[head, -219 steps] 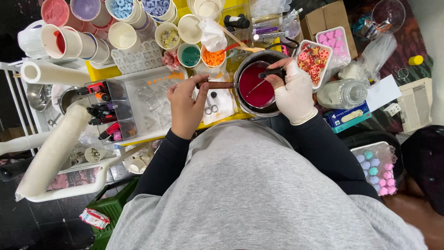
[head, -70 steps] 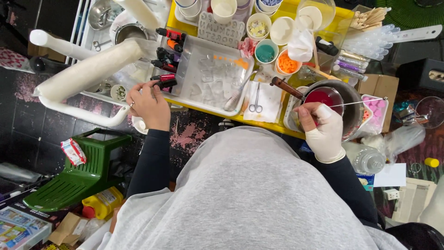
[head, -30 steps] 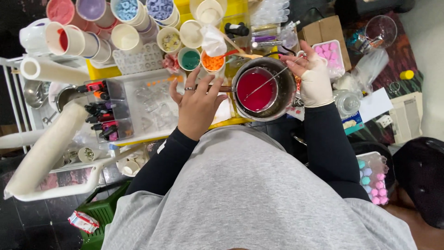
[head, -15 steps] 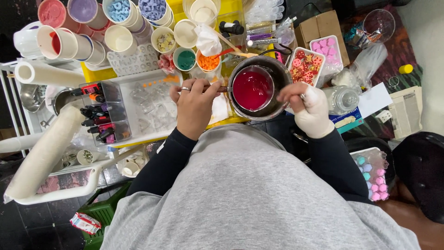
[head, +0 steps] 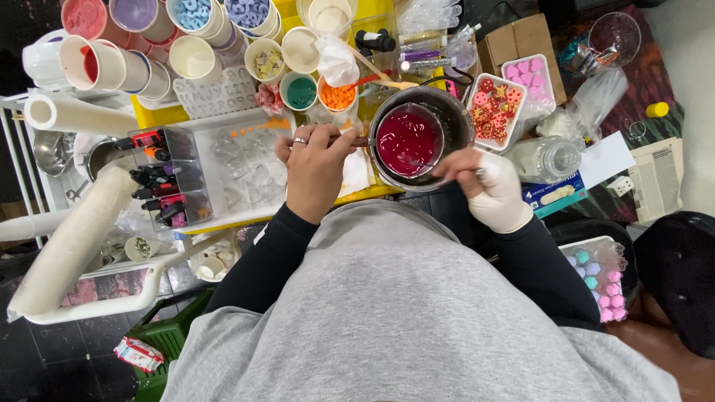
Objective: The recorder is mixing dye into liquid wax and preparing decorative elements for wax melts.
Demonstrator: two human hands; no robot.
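Two hands work at one metal saucepan (head: 454, 119) on the yellow counter (head: 160, 115): the left hand (head: 313, 167) is closed around its wooden handle (head: 359, 141), steadying it, while the gloved right hand (head: 491, 186) pinches a thin stirring rod (head: 414, 161) dipped in the red liquid (head: 406, 140).

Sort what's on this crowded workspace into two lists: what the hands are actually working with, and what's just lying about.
In use:
- bare left hand on the brown pot handle
- white-gloved right hand at the pot's rim, pinching something too small to make out
- round metal pot holding a cup of red liquid

Lying about:
- small steel scissors
- cup of orange pieces
- cup of teal pigment
- clear mould tray
- tray of pink shapes
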